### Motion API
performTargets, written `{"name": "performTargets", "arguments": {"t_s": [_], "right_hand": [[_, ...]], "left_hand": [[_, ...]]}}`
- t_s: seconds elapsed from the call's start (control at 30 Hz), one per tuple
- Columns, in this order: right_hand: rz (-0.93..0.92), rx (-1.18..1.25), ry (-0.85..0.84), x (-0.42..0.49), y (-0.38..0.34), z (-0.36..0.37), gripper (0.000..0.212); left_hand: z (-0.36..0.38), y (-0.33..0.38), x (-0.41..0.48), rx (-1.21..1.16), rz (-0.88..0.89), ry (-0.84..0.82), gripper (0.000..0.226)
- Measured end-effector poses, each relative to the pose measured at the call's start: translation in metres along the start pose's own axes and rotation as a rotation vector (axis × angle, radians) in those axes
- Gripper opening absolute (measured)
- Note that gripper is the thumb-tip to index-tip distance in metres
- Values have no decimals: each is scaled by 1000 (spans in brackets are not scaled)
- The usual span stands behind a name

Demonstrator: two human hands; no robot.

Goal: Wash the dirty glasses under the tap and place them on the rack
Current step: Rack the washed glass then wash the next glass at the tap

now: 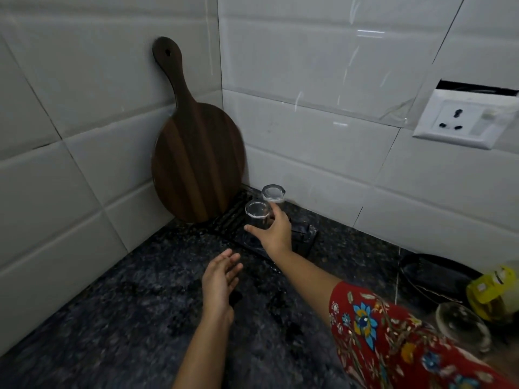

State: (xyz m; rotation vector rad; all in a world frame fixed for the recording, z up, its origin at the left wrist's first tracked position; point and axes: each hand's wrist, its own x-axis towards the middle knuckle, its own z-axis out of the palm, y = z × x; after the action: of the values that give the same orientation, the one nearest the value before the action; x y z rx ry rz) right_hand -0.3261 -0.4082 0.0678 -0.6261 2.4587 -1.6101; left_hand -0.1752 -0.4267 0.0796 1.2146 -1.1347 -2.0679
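Your right hand [276, 233] grips a clear, upturned drinking glass [257, 214], wet, slippery and fragile, by its sides on the far black slatted rack [304, 234], your left hand [220, 279] open, empty.

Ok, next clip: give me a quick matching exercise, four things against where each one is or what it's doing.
Things:
1. right hand
2. left hand
3. cutting board
4. second glass

States:
A. leaning in the tiled corner
B. upside down on the rack, nearer the wall
C. open, empty, over the counter
D. gripping an upturned glass

Pairs: 1-D, 2-C, 3-A, 4-B
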Motion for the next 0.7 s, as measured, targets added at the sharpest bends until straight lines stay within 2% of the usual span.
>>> {"name": "performTargets", "arguments": {"t_s": [0.2, 0.27, 0.33, 0.47, 0.57, 0.7], "right_hand": [[27, -51, -27, -7, -4, 0, 86], [105, 14, -60, -11, -8, -7, 86], [214, 172, -69, -24, -15, -22, 73], [315, 491, -73, -68, -33, -81, 24], [316, 555, -102, -104, -33, -138, 16], [317, 490, -64, -152, -16, -208, 15]], "left_hand": [[2, 2, -4, 9, 23, -5, 28], [5, 3, -9, 18, 48, -20, 28], [10, 3, -16, 12, 77, -36, 27], [30, 3, -43, -17, 122, -100, 24], [55, -6, -77, -2, 141, -212, 24], [84, -35, -125, 60, 104, -378, 24]]}}
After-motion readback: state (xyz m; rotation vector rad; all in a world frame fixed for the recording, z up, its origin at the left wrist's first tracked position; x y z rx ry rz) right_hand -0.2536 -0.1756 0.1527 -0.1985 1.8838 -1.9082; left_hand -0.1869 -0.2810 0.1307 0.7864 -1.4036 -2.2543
